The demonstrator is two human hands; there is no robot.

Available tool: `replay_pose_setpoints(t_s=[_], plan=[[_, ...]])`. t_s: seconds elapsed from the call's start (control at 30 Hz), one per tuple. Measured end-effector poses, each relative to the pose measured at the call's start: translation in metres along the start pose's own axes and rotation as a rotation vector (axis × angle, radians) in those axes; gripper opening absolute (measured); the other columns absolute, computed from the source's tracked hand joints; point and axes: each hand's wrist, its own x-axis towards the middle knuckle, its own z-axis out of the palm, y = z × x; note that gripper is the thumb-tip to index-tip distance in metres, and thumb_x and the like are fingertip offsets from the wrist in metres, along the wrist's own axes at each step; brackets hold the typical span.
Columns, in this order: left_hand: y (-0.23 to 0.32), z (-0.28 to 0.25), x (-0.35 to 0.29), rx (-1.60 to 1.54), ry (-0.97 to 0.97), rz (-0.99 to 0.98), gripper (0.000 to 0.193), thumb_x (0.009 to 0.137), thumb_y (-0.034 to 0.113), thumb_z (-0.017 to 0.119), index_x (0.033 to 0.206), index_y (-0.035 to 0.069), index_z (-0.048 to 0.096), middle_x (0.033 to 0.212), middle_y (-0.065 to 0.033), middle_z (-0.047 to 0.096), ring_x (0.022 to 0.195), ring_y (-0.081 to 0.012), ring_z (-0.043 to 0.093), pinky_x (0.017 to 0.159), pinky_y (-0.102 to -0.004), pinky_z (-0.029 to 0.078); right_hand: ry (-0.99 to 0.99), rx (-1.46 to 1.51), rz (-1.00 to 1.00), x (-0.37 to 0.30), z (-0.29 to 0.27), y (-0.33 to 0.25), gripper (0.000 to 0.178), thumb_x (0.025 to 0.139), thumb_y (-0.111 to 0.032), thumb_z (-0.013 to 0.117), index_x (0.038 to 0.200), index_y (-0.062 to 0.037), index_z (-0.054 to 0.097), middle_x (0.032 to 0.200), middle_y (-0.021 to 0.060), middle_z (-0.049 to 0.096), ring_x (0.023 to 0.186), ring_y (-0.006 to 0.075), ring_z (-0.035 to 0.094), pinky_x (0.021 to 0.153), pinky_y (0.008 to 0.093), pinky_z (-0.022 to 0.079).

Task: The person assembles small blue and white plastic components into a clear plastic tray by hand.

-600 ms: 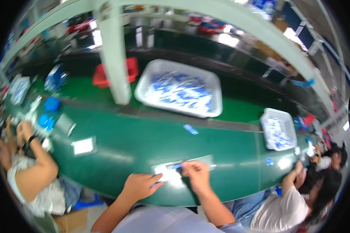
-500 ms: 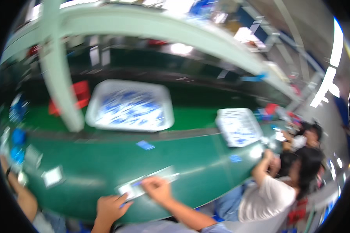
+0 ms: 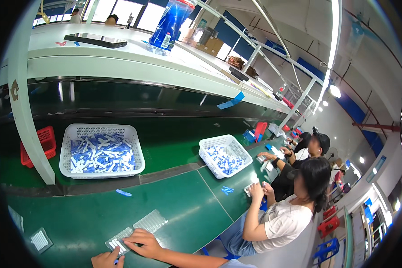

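- Your right hand (image 3: 144, 243) lies flat, fingers spread, pressing on a clear ridged tray strip (image 3: 136, 230) at the near edge of the green tabletop (image 3: 178, 201).
- Your left hand (image 3: 106, 259) is curled beside the strip's near end, pinching a small blue piece (image 3: 116, 260).
- A loose blue piece (image 3: 123, 193) lies farther out.
- Beyond it sits a white basket (image 3: 102, 151) of blue and white parts; a smaller basket (image 3: 224, 155) stands to the right.
- A seated co-worker (image 3: 286, 214) works to your right.
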Motion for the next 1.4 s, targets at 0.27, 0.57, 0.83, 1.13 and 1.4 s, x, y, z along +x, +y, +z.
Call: replay_pose_setpoints(t_s=[0.27,0.57,0.83,1.13,1.4], plan=[[0.005,-0.010,0.005,0.022,-0.082,-0.078,0.031,0.091,0.026,0.069,0.122,0.019,0.074,0.077,-0.0115,0.068,0.064,-0.0329,0.066,0.058,-0.0442,0.050,-0.018,-0.158,-0.154,0.006,-0.001,-0.007,0.020,0.085,-0.008,0.078,0.104,-0.0053,0.078,0.077,0.0030,0.065,0.073,0.0207,0.059,0.069,0.0342,0.043],[-0.009,0.004,-0.008,-0.199,0.009,-0.225,0.035,0.084,0.023,0.075,0.118,0.014,0.074,0.069,-0.0073,0.060,0.058,-0.0247,0.059,0.055,-0.0376,0.045,-0.074,-0.202,-0.239,0.032,-0.006,-0.012,0.010,0.084,-0.010,0.078,0.093,-0.0058,0.078,0.074,0.0034,0.063,0.072,0.0223,0.059,0.070,0.0373,0.045],[-0.010,-0.014,-0.023,-2.007,-0.007,-0.808,0.041,0.096,-0.003,0.058,0.136,-0.007,0.054,0.089,-0.0080,0.060,0.073,-0.0136,0.055,0.056,-0.0253,0.037,0.220,0.563,0.783,0.031,-0.019,-0.020,0.014,0.094,-0.007,0.071,0.087,0.0041,0.076,0.076,0.0061,0.068,0.077,0.0124,0.061,0.083,0.0286,0.048],[-0.004,-0.019,-0.039,-1.806,-0.148,-0.895,0.041,0.098,0.002,0.060,0.138,-0.005,0.054,0.126,-0.0188,0.067,0.097,-0.0220,0.069,0.061,-0.0261,0.044,0.138,0.598,0.663,0.034,-0.014,-0.022,0.014,0.094,-0.006,0.070,0.086,0.0032,0.076,0.076,0.0085,0.067,0.078,0.0156,0.063,0.093,0.0356,0.050],[-0.003,-0.020,-0.040,-1.698,-0.082,-0.903,0.037,0.098,0.005,0.062,0.134,-0.004,0.056,0.126,-0.0182,0.068,0.098,-0.0220,0.070,0.057,-0.0237,0.042,-0.142,-0.124,0.021,0.046,-0.021,-0.025,0.004,0.084,-0.002,0.077,0.085,0.0020,0.075,0.071,0.0058,0.071,0.065,0.0121,0.064,0.071,0.0277,0.051]])
